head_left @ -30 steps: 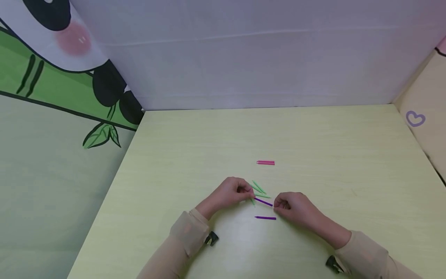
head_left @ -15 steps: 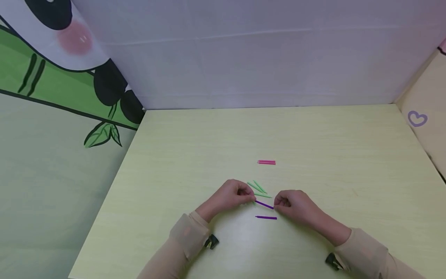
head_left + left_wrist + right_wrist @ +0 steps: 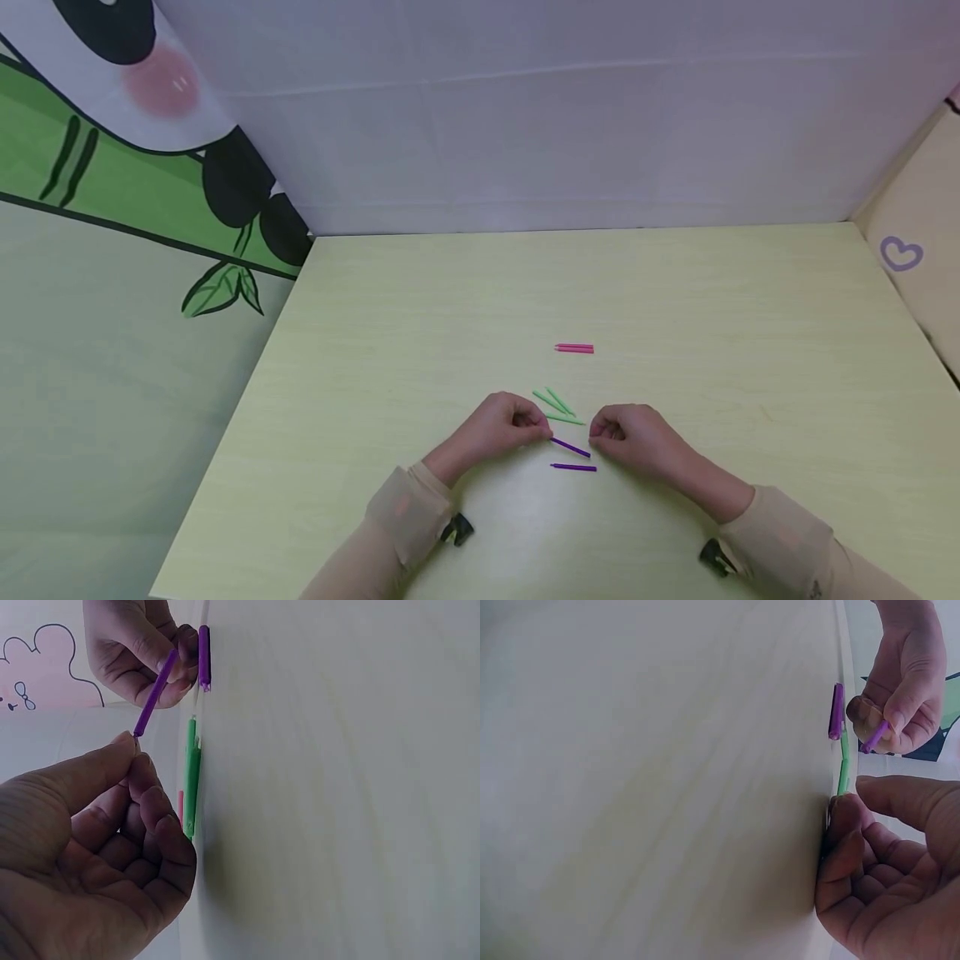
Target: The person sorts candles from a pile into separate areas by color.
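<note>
My left hand (image 3: 504, 427) pinches a thin purple candle (image 3: 572, 447) by its wick end, between thumb and index finger. The candle slants out to the right, its free end near my right fingertips. Another purple candle (image 3: 573, 467) lies on the table just below it. My right hand (image 3: 636, 440) has its fingers loosely curled and holds nothing; in the right wrist view a gap shows between thumb and index finger (image 3: 849, 814). Green candles (image 3: 565, 419) lie fanned out beyond the hands. In the left wrist view the held candle (image 3: 156, 694) is raised off the table.
Two pink candles (image 3: 574, 348) lie side by side farther back on the pale wooden table (image 3: 420, 308). A plain cloth (image 3: 525, 150) hangs behind the table's far edge. Printed panels stand at the left and right. A dark clip-like thing (image 3: 457, 529) is at the left cuff.
My left hand has moved slightly toward me with the purple candle, closer to the one on the table. My right hand has shifted slightly away from me. The left hand now covers one green candle.
</note>
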`<action>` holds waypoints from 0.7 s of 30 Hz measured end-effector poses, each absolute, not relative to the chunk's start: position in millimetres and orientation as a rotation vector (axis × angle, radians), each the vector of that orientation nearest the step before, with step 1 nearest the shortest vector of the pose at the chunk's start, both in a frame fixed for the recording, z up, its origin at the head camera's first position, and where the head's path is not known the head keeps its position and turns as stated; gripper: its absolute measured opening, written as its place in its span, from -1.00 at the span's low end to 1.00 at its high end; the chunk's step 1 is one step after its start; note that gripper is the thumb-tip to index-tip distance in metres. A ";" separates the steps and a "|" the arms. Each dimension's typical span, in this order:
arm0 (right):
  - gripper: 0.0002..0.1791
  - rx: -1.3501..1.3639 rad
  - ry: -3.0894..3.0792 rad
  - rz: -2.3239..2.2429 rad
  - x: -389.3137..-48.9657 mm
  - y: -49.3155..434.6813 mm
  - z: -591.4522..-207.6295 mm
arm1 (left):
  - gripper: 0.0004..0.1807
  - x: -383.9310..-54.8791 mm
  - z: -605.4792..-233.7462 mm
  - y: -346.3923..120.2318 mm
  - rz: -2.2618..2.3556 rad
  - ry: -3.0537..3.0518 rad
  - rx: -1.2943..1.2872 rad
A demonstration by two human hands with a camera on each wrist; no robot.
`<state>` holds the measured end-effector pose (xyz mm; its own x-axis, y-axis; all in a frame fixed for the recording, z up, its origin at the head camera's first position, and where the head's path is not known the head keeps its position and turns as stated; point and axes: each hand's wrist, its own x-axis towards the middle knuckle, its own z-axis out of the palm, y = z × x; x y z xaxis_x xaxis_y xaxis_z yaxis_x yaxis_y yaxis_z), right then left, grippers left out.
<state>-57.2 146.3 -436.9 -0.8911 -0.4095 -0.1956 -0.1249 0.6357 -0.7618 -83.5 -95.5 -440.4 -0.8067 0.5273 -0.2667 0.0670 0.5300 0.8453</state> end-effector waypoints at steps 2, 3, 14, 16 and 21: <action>-0.93 -0.422 2.508 -1.126 -57.6 146.0 -436.7 | -0.95 -82.0 -440.5 -95.2 1.224 2.275 0.486; -0.93 -0.421 2.507 -1.126 -57.9 145.9 -436.7 | -0.95 -81.4 -440.7 -95.1 1.221 2.279 0.490; -0.93 -0.440 2.508 -1.131 -59.4 145.9 -438.2 | -0.93 -74.7 -439.7 -92.8 1.215 2.333 0.485; -0.92 -0.446 2.510 -1.136 -59.6 146.1 -437.9 | -0.93 -74.4 -440.3 -92.3 1.214 2.342 0.489; -0.92 -0.455 2.510 -1.141 -59.5 146.6 -438.2 | -0.93 -72.5 -440.3 -90.5 1.201 2.362 0.469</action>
